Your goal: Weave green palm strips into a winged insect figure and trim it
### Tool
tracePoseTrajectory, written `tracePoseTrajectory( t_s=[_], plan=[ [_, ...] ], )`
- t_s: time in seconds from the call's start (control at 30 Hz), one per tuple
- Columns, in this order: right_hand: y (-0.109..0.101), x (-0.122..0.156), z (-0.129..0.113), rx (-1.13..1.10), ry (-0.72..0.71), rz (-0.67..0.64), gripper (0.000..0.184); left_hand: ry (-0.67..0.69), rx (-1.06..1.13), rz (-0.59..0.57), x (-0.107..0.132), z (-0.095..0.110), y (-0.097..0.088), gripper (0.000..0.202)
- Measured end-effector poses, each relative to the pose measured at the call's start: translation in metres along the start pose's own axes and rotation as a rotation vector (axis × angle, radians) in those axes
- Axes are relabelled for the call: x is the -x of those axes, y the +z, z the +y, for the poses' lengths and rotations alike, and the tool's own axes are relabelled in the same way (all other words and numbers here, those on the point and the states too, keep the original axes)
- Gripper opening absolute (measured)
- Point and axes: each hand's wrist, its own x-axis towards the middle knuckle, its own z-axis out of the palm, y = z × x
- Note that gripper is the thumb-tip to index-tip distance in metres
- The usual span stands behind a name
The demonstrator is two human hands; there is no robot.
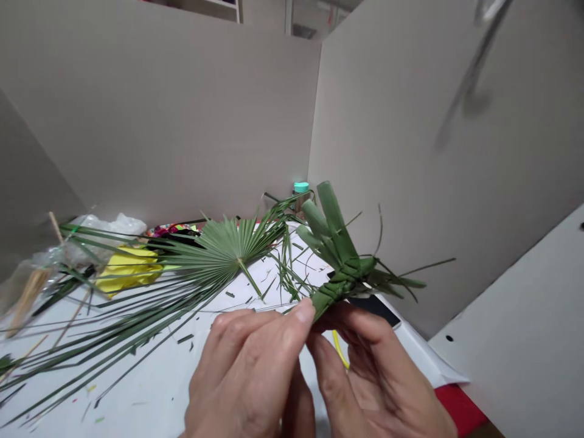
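Note:
A green figure woven from palm leaf [344, 277] is held up above the table, its braided body slanting up to the right. Broad leaf ends fan out at its top, and thin strands stick out to the right. My left hand [255, 371] pinches its lower left end between thumb and fingers. Under the body, my right hand [378, 377] curls its fingers round the same end from below and supports it. The spot where the fingertips meet is partly hidden by the hands.
A large fan palm leaf [223, 249] spreads over the white-covered table [150, 389] among leaf scraps. Yellow paper [130, 271], a clear plastic bag [118, 225] and wooden sticks [30, 298] lie left. A bottle with a turquoise lid [301, 188] stands behind. Grey partitions [191, 115] surround the table.

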Motion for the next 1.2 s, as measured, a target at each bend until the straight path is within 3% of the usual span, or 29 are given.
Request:
tracePoseTrajectory(
  t_s=[0.03,0.2,0.37,0.47,0.57,0.67,0.87,0.97,1.2],
  plan=[
    [0.002,-0.003,0.003,0.006,-0.016,0.009,0.012,0.033,0.002,0.138,-0.001,-0.002,0.001,0.081],
    [0.004,-0.013,0.015,-0.002,-0.073,0.034,0.010,-0.130,0.067,0.055,-0.006,0.002,0.002,0.066],
    [-0.001,-0.021,0.013,0.012,-0.079,0.004,0.010,-0.254,0.197,0.144,-0.015,0.002,0.002,0.048],
    [-0.003,-0.023,0.009,0.023,-0.095,-0.029,0.009,-0.318,0.228,0.121,-0.022,-0.002,-0.002,0.039],
    [-0.005,-0.022,0.006,0.058,-0.095,-0.025,0.009,-0.500,0.270,0.046,-0.030,-0.004,-0.011,0.023],
    [-0.009,-0.022,0.003,0.092,-0.096,-0.006,0.010,-0.737,0.489,-0.001,-0.038,-0.006,-0.019,0.004],
    [-0.019,-0.029,0.002,0.097,-0.165,-0.174,0.014,-0.955,0.887,-0.232,-0.047,-0.012,-0.021,0.028],
    [-0.021,-0.030,0.002,0.110,-0.178,-0.262,0.017,-0.972,0.945,-0.246,-0.048,-0.014,-0.020,0.026],
    [-0.021,-0.033,0.002,0.119,-0.205,-0.277,0.027,-0.936,0.969,-0.247,-0.046,-0.015,-0.027,0.017]
  ],
)
